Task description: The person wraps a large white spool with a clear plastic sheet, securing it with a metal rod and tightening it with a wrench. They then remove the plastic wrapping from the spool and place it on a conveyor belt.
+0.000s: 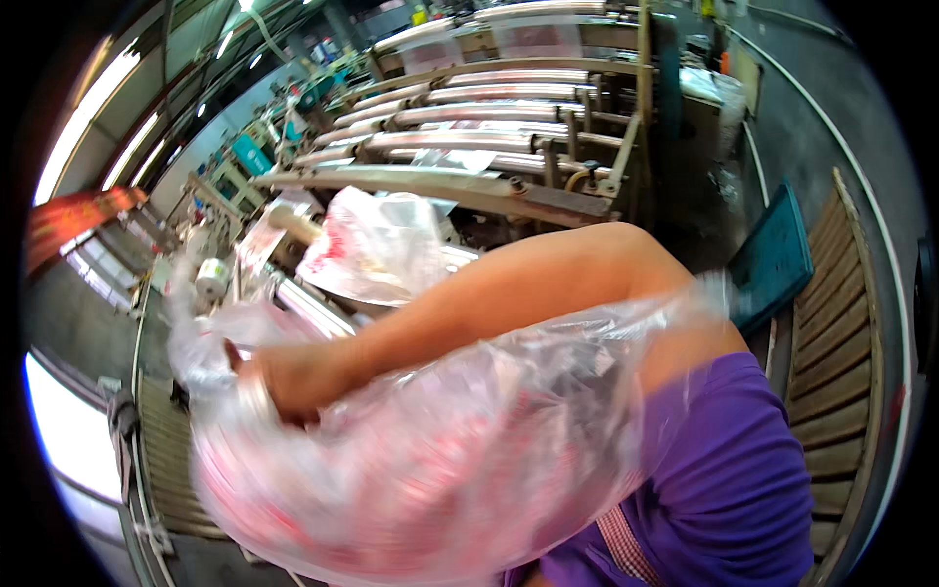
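Note:
My right arm, in a purple sleeve, reaches across to the left with the elbow bent high. My right hand (291, 382), smeared by motion, is closed on the edge of a large clear plastic bag (489, 421). Pink and white printed contents show through the bag, which spreads below the forearm and partly over the elbow. Its lower part is blurred. I see no left hand; the bag and arm cover much of the space in front of me. Just beyond my forearm lies a white plastic bag (377, 245) with red print.
A machine with several long metal rollers (479, 112) stands ahead behind a beam (411, 181). A white roll (211, 278) is at the left. To the right are a teal panel (778, 254) and a slatted wooden pallet (831, 391) along the dark wall.

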Tool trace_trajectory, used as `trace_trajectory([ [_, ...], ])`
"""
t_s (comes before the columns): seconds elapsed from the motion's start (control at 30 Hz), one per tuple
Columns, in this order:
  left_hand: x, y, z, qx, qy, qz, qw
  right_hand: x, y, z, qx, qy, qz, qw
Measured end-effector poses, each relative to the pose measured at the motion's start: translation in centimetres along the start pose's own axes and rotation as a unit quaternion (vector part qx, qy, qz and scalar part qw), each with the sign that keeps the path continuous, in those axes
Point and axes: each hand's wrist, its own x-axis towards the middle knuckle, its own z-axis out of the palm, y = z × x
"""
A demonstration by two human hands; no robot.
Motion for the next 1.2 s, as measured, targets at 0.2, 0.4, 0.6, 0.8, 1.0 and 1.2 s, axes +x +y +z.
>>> trace_trajectory([
  [0.2, -2.4, 5.4, 9.9, 0.176, 0.019, 0.224, 0.958, -1.3, -3.0, -2.8, 0.034, -0.028, 0.134, 0.99],
  [0.4, -3.5, 7.5, 14.2, 0.424, 0.077, 0.187, 0.883, -0.7, -0.4, -0.5, 0.014, -0.182, 0.213, 0.96],
  [0.6, -2.0, 8.7, 11.9, 0.632, -0.114, 0.229, 0.731, -1.6, 2.0, 0.3, 0.047, -0.209, 0.157, 0.964],
  [0.8, -3.9, 7.5, 8.2, 0.522, 0.012, 0.041, 0.852, -1.0, 0.4, 1.4, -0.104, -0.22, 0.183, 0.953],
  [1.0, -5.2, 7.8, 6.0, 0.418, 0.011, 0.033, 0.908, -0.6, 1.7, 2.1, -0.096, -0.034, 0.181, 0.978],
  [1.2, -6.2, 7.8, 8.8, 0.543, 0.048, 0.015, 0.838, -1.3, 2.5, -0.3, 0.03, 0.026, 0.206, 0.978],
])
